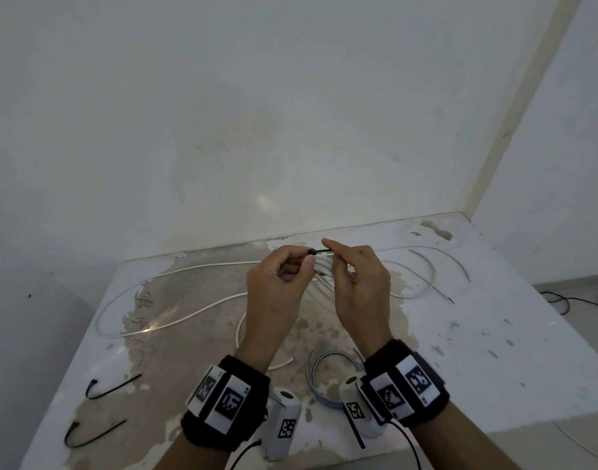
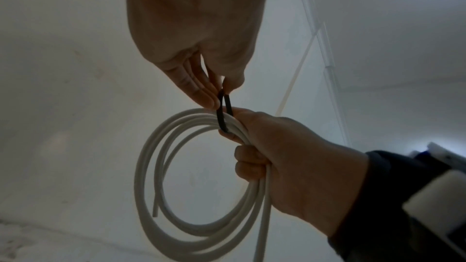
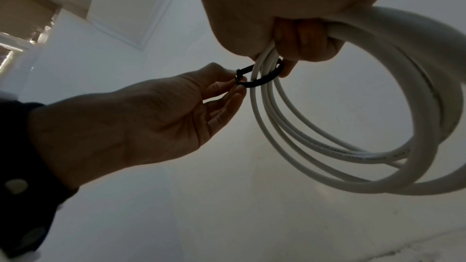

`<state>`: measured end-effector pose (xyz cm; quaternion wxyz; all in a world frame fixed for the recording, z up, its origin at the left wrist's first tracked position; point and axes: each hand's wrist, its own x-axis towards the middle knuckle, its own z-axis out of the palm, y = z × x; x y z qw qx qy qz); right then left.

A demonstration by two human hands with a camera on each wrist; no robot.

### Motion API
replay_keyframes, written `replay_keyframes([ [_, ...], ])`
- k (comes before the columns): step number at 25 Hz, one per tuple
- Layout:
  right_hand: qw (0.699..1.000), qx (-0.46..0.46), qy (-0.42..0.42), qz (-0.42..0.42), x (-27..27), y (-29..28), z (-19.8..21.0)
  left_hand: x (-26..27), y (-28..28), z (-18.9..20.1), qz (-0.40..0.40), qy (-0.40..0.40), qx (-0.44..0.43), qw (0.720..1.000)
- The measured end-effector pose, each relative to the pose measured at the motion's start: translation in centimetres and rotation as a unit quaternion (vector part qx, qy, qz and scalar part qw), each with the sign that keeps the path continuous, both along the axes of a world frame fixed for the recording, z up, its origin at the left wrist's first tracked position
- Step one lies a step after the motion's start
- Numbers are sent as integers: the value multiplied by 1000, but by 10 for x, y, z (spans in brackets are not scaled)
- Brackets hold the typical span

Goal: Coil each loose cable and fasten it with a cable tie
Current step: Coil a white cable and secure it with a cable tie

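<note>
A white cable coil (image 2: 196, 234) of several loops hangs from my right hand (image 2: 252, 130), whose fingers curl round the bundle (image 3: 365, 155). A black cable tie (image 2: 223, 111) loops round the coil at that grip. My left hand (image 2: 221, 91) pinches the tie's head end (image 3: 257, 83) between thumb and fingers. In the head view both hands meet above the table's far side. There the tie (image 1: 319, 251) spans between the left hand (image 1: 307, 257) and the right hand (image 1: 335, 262). The right index finger lies stretched over it. The coil is mostly hidden behind the hands there.
A long loose white cable (image 1: 175, 320) lies on the stained white table (image 1: 494, 351) at the left, and another (image 1: 423, 286) at the right. A small coiled cable (image 1: 321, 395) sits near my right wrist. Two spare black ties (image 1: 111, 388) (image 1: 87, 435) lie front left.
</note>
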<state>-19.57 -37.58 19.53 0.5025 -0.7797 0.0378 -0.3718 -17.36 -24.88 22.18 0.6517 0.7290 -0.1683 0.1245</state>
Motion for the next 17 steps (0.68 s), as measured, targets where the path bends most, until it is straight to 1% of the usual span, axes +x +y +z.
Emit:
replay_keyframes([
  [3, 1000, -9, 9, 18, -3, -2, -4, 5, 1, 0, -30, 40, 15, 999],
  [6, 999, -11, 23, 39, -3, -1, -6, 5, -1, -1, -61, 84, 7, 995],
  [10, 998, -26, 40, 48, 0, -4, -7, 4, -2, 2, -47, 98, -13, 994],
  [13, 994, 25, 66, 89, 3, -6, -4, 7, 4, 5, -42, 86, -3, 995],
  [15, 982, 74, 86, 154, 4, -5, 2, 10, 10, 5, -46, 57, 36, 997],
  [17, 963, 119, 114, 213, 6, -2, 9, 12, 17, 5, -55, 39, 67, 995],
])
